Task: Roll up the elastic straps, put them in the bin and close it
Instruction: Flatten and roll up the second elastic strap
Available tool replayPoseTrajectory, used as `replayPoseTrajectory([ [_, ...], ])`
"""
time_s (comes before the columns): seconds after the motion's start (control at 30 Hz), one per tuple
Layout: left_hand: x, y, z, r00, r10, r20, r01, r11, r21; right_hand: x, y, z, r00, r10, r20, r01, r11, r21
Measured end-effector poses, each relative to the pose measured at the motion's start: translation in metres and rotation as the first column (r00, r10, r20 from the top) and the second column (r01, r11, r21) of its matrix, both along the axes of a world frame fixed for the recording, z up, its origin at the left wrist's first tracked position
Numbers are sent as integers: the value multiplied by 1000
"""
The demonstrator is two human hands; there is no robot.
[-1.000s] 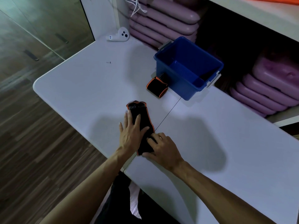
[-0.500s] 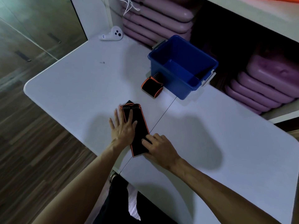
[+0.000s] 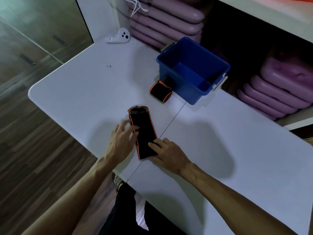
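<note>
Straps number 2 on the white table (image 3: 71,92): a flat black strap (image 3: 143,133) with orange edging lies lengthwise near the front edge, and a rolled strap (image 3: 160,91) sits further back, touching the front wall of the blue bin (image 3: 184,89). That bin stands open at the table's far edge, with grey latches on 2 sides; something dark lies in its far corner, too dim to identify. The left hand (image 3: 122,138) is blurred, fingers spread loosely against the flat strap's left edge, apparently touching it. The right hand (image 3: 169,152) rests on the strap's near right corner, fingers fairly straight and pressing down. A seam in the tabletop runs just right of the flat strap. Behind the bin, pink mats (image 3: 167,19) are stacked on shelving. A white controller (image 3: 119,38) lies at the table's far left corner, and a tiny screw (image 3: 108,66) sits well apart from everything.
</note>
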State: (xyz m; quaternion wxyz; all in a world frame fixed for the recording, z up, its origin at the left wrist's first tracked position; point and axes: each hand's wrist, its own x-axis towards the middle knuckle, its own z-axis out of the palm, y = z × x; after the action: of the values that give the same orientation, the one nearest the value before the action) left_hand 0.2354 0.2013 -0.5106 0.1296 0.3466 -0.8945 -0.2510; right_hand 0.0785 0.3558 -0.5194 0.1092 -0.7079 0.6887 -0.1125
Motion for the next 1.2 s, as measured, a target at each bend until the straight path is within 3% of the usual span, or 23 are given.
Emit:
replayPoseTrajectory([
  [0.1, 25, 33, -1, 969, -241, -57, 244, 969, 49, -5, -8, 1, 999, 5, 32, -6, 1000, 22],
  [0.17, 32, 42, -8, 962, -273, -3, 273, 960, 64, -9, -15, 2, 997, 2, 72, -6, 998, 59],
  [0.43, 21, 26, -21, 995, -73, -69, 89, 956, 280, -26, -47, 14, 931, -71, 357, -43, 953, 299],
  [0.57, 7, 16, -15, 995, 101, -6, -91, 912, 400, -24, -56, 19, 815, -238, 528, 71, 946, 317],
  [0.67, -2, 9, -14, 988, 146, 52, -154, 891, 427, -19, -54, 10, 774, -307, 553, 187, 946, 263],
  [0.9, -16, 3, -15, 965, 235, 112, -261, 862, 436, -4, -54, -6, 746, -400, 533, 387, 911, 143],
  [0.97, -17, 1, -19, 960, 257, 112, -280, 863, 420, -5, -48, -9, 800, -372, 471, 369, 924, 102],
  [1.03, -18, 2, -19, 957, 267, 110, -288, 879, 379, -9, -41, -10, 897, -308, 316, 299, 951, 79],
  [1.1, -17, 6, -18, 967, 242, 81, -255, 932, 260, -12, -38, -11, 954, -240, 181, 230, 970, 75],
  [1.2, -9, 12, -11, 994, 114, 2, -114, 993, -32, -12, -39, -12, 975, -195, 105, 192, 981, 39],
])
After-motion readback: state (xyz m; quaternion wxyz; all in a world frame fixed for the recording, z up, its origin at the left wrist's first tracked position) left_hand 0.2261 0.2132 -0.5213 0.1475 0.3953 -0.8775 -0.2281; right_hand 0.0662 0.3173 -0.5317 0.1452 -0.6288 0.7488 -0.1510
